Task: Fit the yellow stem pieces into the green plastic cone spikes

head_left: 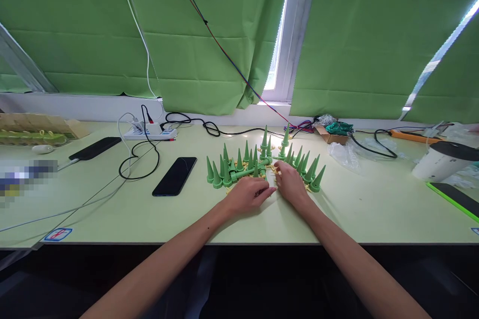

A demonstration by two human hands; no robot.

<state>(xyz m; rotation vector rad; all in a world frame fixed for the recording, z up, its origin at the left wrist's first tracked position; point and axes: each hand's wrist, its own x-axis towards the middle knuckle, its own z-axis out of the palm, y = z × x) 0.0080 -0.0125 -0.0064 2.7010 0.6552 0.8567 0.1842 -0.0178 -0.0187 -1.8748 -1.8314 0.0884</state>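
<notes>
Several green plastic cones stand upright on the table in two clusters, with small yellow plastic pieces around their bases. A green ribbed rod-like piece lies among the left cluster. My left hand rests in front of that cluster, its fingers curled and its thumb pointing right; anything inside it is hidden. Between the clusters, my right hand has its fingers bent in at the small yellow pieces. Its fingertips are close together, and I cannot make out what they hold. The right cones stand just beyond this hand.
A black phone lies left of the cones, and another dark phone is farther left. Cables run from a power strip along the back. At right are a plastic bag, a white cup and a green-edged device.
</notes>
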